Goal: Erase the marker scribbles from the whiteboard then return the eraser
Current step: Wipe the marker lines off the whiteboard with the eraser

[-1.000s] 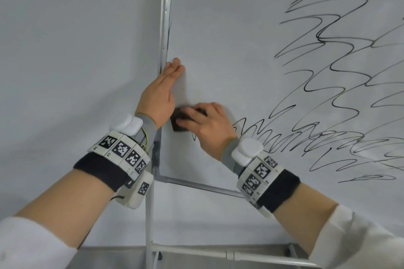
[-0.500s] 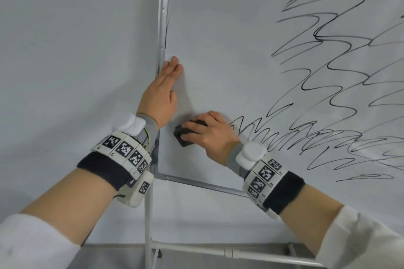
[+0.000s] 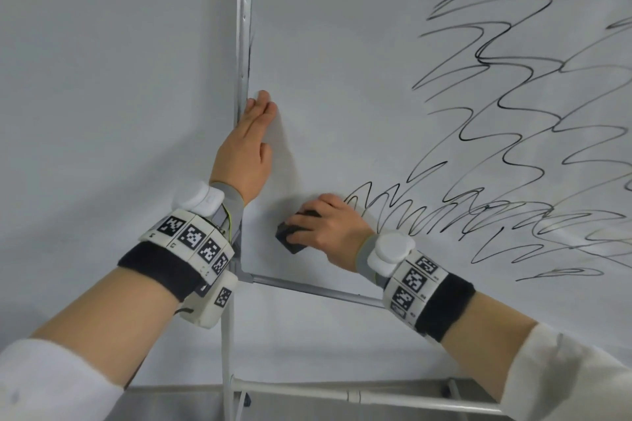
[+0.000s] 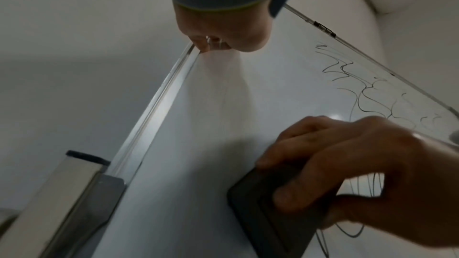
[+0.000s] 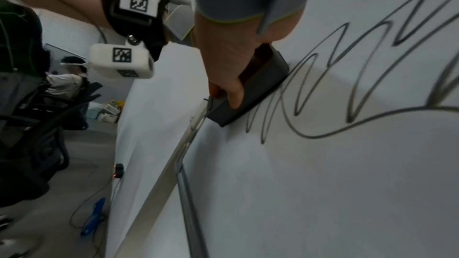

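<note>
A whiteboard (image 3: 359, 85) on a metal stand carries black marker scribbles (image 3: 513, 154) over its right and lower part. My right hand (image 3: 325, 227) grips a dark block eraser (image 3: 289, 241) and presses it flat on the board near the lower left corner, just left of the zigzag scribbles. The left wrist view shows the same eraser (image 4: 268, 209) under my curled fingers; in the right wrist view the eraser (image 5: 250, 89) touches the scribbles (image 5: 323, 85). My left hand (image 3: 253, 133) lies flat with straight fingers against the board's left edge.
The board's metal frame (image 3: 244, 27) runs up the left side and its lower rail (image 3: 307, 289) passes below my hands. A stand crossbar (image 3: 342, 393) lies lower. In the right wrist view an office chair (image 5: 44, 117), a seated person (image 5: 67, 77) and floor cables (image 5: 94, 217) appear behind.
My right hand has slid the eraser downward along the board's left part. My left hand has stayed flat on the left edge.
</note>
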Tool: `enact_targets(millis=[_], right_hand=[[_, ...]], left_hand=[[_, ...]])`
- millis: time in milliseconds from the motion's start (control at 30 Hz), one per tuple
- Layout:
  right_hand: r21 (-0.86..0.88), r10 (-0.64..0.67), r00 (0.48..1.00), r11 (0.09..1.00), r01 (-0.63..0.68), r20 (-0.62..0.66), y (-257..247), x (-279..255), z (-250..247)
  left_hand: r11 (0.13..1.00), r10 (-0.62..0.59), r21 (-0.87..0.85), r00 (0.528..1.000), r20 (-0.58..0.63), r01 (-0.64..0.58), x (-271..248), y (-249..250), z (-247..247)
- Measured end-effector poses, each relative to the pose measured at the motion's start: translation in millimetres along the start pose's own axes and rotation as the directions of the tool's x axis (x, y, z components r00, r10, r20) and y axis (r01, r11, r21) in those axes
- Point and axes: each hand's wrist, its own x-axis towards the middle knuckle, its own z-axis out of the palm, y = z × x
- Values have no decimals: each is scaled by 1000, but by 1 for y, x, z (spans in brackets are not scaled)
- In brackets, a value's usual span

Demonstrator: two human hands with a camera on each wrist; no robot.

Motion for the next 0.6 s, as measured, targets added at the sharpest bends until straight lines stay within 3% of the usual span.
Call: enact_targets(millis=[200, 267, 467, 600], right_hand=[[-41, 173, 966, 982, -184, -192, 31, 6, -30], [-52, 176, 959, 980, -191, -223, 30, 2, -27], [-22, 106, 988, 994, -109, -110, 15, -35, -7], [-46, 200, 968, 977, -209, -154, 23, -25, -21]], left_hand=[[999, -45, -16, 999, -10, 45, 3, 6, 8], [998, -59, -8, 998, -23, 59, 2, 7, 10], [998, -45, 42, 999, 3, 45, 1, 10, 17], [997, -55, 55, 998, -16, 56, 1, 15, 20]])
